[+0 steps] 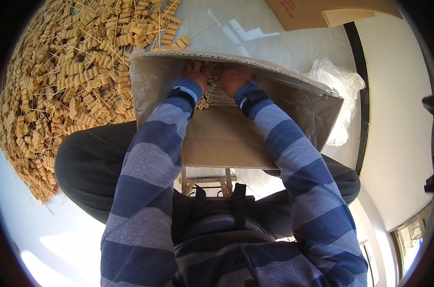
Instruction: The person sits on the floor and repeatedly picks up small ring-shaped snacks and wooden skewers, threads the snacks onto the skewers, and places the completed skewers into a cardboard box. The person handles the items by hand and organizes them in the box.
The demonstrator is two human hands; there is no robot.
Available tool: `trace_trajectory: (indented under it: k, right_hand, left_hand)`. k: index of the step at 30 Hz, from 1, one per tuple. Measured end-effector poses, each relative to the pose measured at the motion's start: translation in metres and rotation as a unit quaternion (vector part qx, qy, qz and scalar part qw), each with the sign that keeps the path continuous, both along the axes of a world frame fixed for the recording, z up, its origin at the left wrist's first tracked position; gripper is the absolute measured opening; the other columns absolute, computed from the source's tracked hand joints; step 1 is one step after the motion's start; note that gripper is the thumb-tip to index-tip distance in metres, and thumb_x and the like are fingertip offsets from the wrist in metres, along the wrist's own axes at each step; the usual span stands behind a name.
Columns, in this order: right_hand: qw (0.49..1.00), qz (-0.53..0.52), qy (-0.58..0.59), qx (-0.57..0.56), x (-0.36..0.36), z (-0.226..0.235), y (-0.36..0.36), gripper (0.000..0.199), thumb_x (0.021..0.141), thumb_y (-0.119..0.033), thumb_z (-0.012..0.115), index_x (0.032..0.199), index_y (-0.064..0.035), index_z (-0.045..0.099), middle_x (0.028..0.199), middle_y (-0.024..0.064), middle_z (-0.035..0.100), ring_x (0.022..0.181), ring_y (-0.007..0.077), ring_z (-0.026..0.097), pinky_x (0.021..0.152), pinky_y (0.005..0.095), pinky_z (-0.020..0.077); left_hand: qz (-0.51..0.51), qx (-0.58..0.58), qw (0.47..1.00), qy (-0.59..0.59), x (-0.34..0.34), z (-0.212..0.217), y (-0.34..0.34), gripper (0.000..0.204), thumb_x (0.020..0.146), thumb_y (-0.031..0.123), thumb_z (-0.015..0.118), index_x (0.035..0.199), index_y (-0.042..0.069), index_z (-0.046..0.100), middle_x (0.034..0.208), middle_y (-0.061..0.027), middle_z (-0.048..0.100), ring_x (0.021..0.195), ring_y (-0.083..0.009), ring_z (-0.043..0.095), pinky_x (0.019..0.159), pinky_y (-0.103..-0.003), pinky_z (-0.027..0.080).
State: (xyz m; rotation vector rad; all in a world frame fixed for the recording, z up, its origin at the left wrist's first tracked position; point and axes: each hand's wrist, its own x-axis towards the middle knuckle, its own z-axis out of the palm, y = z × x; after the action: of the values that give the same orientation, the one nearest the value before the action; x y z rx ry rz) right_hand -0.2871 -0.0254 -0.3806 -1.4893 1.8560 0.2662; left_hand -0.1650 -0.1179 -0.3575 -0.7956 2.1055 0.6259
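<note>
An open cardboard box (226,143) with a clear plastic liner stands between my legs, and both of my hands reach down into it. Inside lie several skewers (205,103), tan ring-shaped pieces threaded on thin pale sticks. The ringed ends are towards the left and the bare sticks run towards the right. My left hand (195,75) has its fingers curled against the ringed ends by the box's far left wall. My right hand (233,80) is over the stick side, in shadow; its fingers are hidden.
A large heap of similar skewers (83,76) covers the floor on the left, reaching the box's side. Crumpled clear plastic (339,95) lies right of the box. Another cardboard box (312,12) is at the far right, near a pale wall (394,86).
</note>
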Motion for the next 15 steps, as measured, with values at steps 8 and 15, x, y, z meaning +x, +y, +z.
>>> trace_trajectory:
  k: [8,15]
  right_hand:
    - [0.988,0.011,0.116,-0.103,0.008,0.007,0.004,0.038,0.093,-0.017,0.051,0.129,-0.0084,0.063,0.131,0.0188,0.063,0.121,0.0363,0.06,0.104,0.0503,0.0459]
    - [1.0,-0.022,0.001,-0.007,-0.021,0.012,0.017,0.033,0.089,-0.016,0.056,0.113,0.0008,0.069,0.113,0.0254,0.069,0.1,0.0419,0.068,0.088,0.0506,0.0545]
  left_hand:
    - [0.094,-0.016,0.995,0.023,-0.013,-0.013,-0.002,0.064,0.096,0.016,0.044,0.158,0.02,0.03,0.165,-0.0158,0.02,0.151,-0.0349,0.024,0.122,-0.051,0.023]
    - [0.02,0.075,0.984,0.16,0.006,0.165,-0.011,0.023,0.098,0.018,0.051,0.099,-0.002,0.064,0.1,-0.0234,0.068,0.096,-0.0446,0.064,0.084,-0.049,0.052]
